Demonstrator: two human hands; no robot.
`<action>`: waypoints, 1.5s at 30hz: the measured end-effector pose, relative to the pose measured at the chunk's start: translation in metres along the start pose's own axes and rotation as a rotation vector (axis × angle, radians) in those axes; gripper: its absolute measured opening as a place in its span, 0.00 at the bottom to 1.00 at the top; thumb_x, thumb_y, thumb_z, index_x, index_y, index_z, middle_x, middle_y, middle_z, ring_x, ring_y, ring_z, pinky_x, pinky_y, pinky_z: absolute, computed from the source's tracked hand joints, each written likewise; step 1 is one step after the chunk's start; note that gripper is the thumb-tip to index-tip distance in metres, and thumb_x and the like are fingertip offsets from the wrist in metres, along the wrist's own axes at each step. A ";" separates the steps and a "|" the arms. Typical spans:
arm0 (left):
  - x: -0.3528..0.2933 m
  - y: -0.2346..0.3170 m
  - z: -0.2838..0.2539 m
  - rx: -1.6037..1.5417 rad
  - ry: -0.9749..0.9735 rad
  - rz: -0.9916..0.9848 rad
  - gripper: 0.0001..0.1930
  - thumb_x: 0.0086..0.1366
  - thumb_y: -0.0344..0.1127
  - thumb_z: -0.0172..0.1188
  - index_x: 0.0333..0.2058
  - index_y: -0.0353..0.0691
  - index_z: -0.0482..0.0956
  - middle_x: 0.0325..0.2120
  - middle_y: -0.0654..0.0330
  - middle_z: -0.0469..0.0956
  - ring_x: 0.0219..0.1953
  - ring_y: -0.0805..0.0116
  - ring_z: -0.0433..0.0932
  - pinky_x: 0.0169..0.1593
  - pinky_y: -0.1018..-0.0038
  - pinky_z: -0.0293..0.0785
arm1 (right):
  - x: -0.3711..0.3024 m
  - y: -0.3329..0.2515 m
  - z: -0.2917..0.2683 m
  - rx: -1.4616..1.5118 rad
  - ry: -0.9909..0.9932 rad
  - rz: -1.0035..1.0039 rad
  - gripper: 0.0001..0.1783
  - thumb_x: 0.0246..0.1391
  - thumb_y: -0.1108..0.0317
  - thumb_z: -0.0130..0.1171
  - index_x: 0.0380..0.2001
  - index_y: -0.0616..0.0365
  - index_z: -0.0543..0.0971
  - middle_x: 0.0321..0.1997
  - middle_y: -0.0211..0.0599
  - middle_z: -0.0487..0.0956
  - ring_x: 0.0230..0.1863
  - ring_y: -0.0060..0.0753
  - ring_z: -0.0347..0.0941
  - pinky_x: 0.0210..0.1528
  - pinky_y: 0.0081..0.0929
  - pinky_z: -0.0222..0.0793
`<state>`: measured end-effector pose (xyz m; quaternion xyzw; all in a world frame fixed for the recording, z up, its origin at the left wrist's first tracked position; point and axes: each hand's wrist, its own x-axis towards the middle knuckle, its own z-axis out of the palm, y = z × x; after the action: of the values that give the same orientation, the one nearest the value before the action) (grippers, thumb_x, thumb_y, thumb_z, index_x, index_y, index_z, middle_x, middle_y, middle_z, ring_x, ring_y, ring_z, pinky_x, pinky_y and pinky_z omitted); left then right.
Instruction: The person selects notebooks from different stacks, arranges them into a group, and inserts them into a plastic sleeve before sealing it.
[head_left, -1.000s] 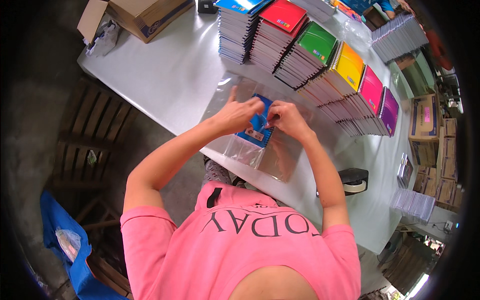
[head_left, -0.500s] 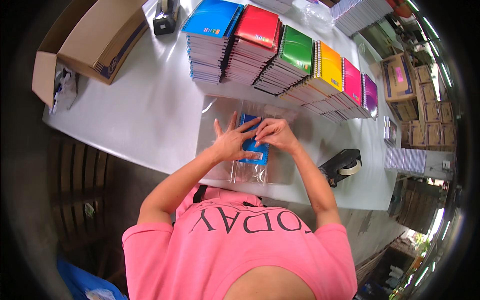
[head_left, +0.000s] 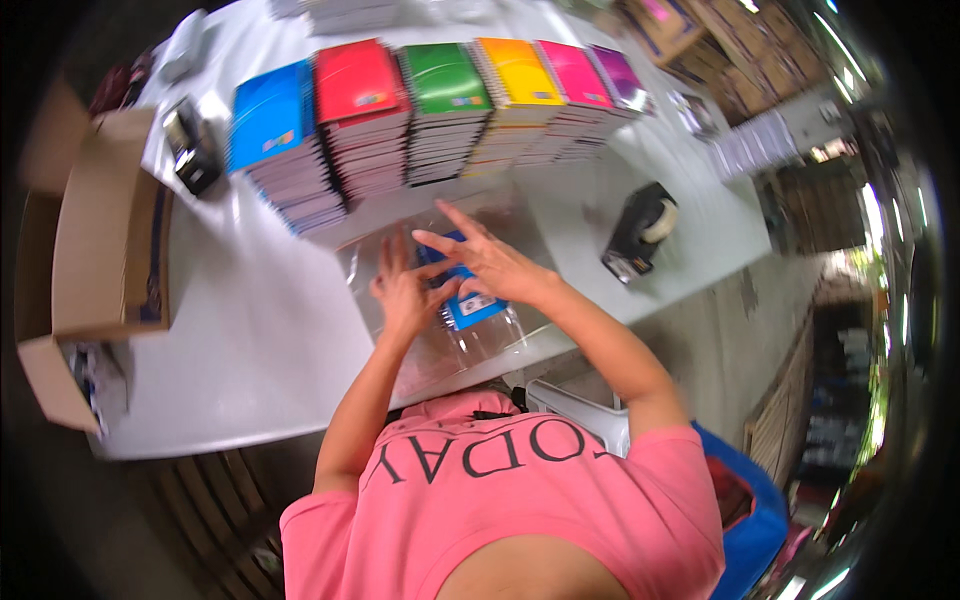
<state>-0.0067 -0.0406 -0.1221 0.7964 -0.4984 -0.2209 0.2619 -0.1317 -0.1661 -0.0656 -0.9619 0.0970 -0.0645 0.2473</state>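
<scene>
A small blue spiral notebook (head_left: 478, 312) lies on clear plastic sheeting (head_left: 410, 372) at the near part of the white table. My left hand (head_left: 404, 297) is over its left side, fingers spread, holding nothing that I can see. Above the notebook's upper part, my right hand (head_left: 497, 268) has its fingers stretched out and apart, with nothing visible in them. The two hands hide much of the cover, and whether their fingertips touch it I cannot tell. Both are slightly blurred.
Behind stand stacks of spiral notebooks: blue (head_left: 268, 112), red (head_left: 358, 80), green (head_left: 442, 78), yellow (head_left: 517, 72), pink (head_left: 572, 74) and purple (head_left: 620, 78). A black tape dispenser (head_left: 632, 238) sits right, another (head_left: 192, 155) left. An open cardboard box (head_left: 112, 235) occupies the table's left end.
My right hand has gone from a pinch at the notebook's right edge to spread fingers above it. My left hand has shifted to the notebook's left side. The whole view has turned.
</scene>
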 end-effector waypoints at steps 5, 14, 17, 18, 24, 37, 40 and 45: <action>-0.008 0.010 -0.026 -0.201 -0.018 -0.041 0.32 0.42 0.52 0.70 0.51 0.66 0.76 0.68 0.53 0.34 0.58 0.48 0.65 0.53 0.53 0.66 | -0.090 0.017 -0.036 0.245 1.017 0.639 0.39 0.40 0.63 0.70 0.56 0.55 0.64 0.62 0.45 0.62 0.50 0.30 0.69 0.45 0.29 0.69; -0.006 0.014 -0.026 -0.364 -0.116 -0.056 0.32 0.42 0.46 0.72 0.51 0.62 0.76 0.67 0.50 0.34 0.49 0.50 0.75 0.51 0.63 0.73 | -0.219 0.109 -0.065 1.027 1.115 1.529 0.22 0.48 0.45 0.61 0.42 0.46 0.77 0.48 0.25 0.65 0.37 0.29 0.54 0.39 0.34 0.60; -0.006 0.009 -0.022 -0.344 -0.079 -0.033 0.32 0.42 0.45 0.72 0.51 0.61 0.76 0.67 0.49 0.34 0.44 0.54 0.77 0.48 0.66 0.74 | -0.215 0.109 -0.055 1.241 1.306 1.306 0.18 0.49 0.49 0.62 0.40 0.43 0.79 0.55 0.26 0.63 0.45 0.35 0.54 0.44 0.44 0.63; -0.005 0.002 -0.014 -0.316 -0.047 0.000 0.32 0.43 0.45 0.72 0.51 0.61 0.76 0.67 0.47 0.34 0.39 0.58 0.78 0.45 0.68 0.75 | -0.214 0.105 -0.050 1.307 1.385 1.205 0.17 0.49 0.49 0.62 0.40 0.42 0.79 0.57 0.25 0.63 0.48 0.37 0.54 0.44 0.46 0.63; -0.007 0.011 -0.027 -0.351 -0.109 -0.091 0.32 0.41 0.50 0.71 0.50 0.65 0.75 0.67 0.46 0.33 0.51 0.48 0.73 0.51 0.63 0.73 | -0.238 0.070 -0.002 0.476 1.273 1.100 0.12 0.48 0.58 0.64 0.35 0.48 0.83 0.49 0.29 0.71 0.45 0.30 0.60 0.38 0.40 0.67; -0.006 -0.006 -0.007 -0.417 -0.047 0.022 0.33 0.42 0.52 0.70 0.52 0.67 0.73 0.66 0.41 0.30 0.64 0.43 0.52 0.58 0.59 0.66 | 0.021 0.002 0.004 0.202 -0.148 0.479 0.55 0.40 0.61 0.68 0.67 0.50 0.46 0.26 0.45 0.79 0.25 0.32 0.74 0.29 0.29 0.70; -0.006 -0.015 0.002 -0.349 -0.007 0.054 0.34 0.42 0.54 0.70 0.52 0.68 0.73 0.65 0.40 0.31 0.64 0.42 0.52 0.59 0.58 0.63 | 0.033 -0.013 -0.002 -0.112 -0.109 0.671 0.64 0.28 0.47 0.72 0.66 0.51 0.47 0.32 0.58 0.79 0.39 0.60 0.76 0.44 0.46 0.70; -0.013 -0.008 -0.006 -0.309 -0.022 -0.023 0.49 0.42 0.56 0.70 0.62 0.56 0.55 0.65 0.38 0.36 0.58 0.46 0.63 0.58 0.62 0.65 | -0.019 0.009 -0.020 -0.050 0.061 0.822 0.64 0.33 0.43 0.70 0.66 0.57 0.43 0.40 0.60 0.77 0.47 0.57 0.74 0.49 0.43 0.69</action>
<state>-0.0029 -0.0249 -0.1219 0.7499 -0.4521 -0.3067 0.3731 -0.1549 -0.1791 -0.0547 -0.8464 0.4821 0.0137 0.2260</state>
